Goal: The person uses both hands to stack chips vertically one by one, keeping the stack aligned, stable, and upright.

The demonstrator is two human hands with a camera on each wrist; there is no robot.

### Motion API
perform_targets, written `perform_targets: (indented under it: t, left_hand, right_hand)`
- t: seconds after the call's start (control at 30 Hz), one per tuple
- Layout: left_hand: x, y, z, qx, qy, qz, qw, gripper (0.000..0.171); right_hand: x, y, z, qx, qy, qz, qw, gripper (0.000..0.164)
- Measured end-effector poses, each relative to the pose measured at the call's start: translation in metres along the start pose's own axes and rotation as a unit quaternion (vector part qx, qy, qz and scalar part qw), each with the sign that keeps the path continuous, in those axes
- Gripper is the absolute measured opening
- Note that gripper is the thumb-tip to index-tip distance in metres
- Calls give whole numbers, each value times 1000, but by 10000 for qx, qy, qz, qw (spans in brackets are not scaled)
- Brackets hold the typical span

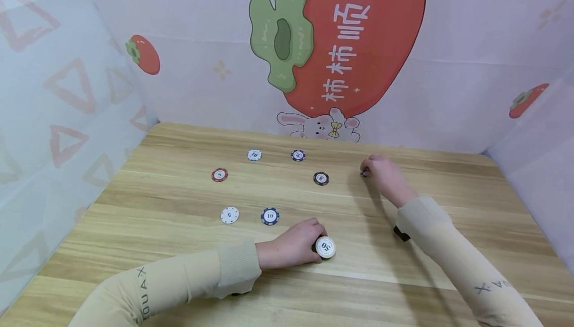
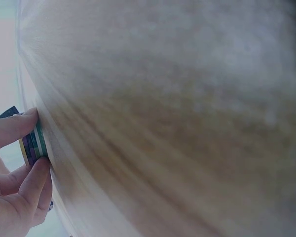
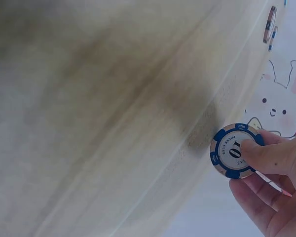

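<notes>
My left hand point(image 1: 293, 245) grips a short stack of poker chips point(image 1: 325, 247) by its sides, thumb and fingers on opposite edges. A pale chip marked 50 tops the stack. Green, purple and dark edges of the stack point(image 2: 35, 143) show in the left wrist view. Farther back on the right, my right hand point(image 1: 386, 177) pinches one blue-and-cream poker chip point(image 3: 229, 150) marked 10, thumb on its face and fingers behind. In the right wrist view this chip is tilted up on edge, close over the table; from the head it is mostly hidden by the fingers.
Single chips lie spread on the wooden table point(image 1: 179, 247): a white-blue one point(image 1: 254, 155), a blue one point(image 1: 298, 155), a red one point(image 1: 219, 175), a black one point(image 1: 321, 178), a white one point(image 1: 229, 215) and a blue 10 point(image 1: 270, 216). A printed cloth wall point(image 1: 202, 97) borders the back.
</notes>
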State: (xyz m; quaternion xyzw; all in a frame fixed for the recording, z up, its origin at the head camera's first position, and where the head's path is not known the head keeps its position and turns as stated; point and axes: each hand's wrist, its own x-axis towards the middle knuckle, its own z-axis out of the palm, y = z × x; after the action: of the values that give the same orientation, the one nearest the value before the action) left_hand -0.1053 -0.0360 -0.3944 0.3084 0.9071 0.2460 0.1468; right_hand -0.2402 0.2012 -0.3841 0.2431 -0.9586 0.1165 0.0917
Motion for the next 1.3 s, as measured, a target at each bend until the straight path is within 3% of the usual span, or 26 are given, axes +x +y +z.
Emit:
perform_targets:
  t: [0.17, 0.9, 1.3]
  left_hand:
    - [1, 0, 0, 40, -42, -45, 10000, 34]
    - [1, 0, 0, 79, -19, 4, 10000, 35]
    - [1, 1, -1, 63, -54, -71, 9999, 35]
  right_hand:
    - [-8, -2, 1, 106, 133, -313, 9994, 9]
    - [-36, -35, -9, 210, 242, -848, 9959, 10]
    - [-47, -53, -15, 580, -3, -697, 9959, 12]
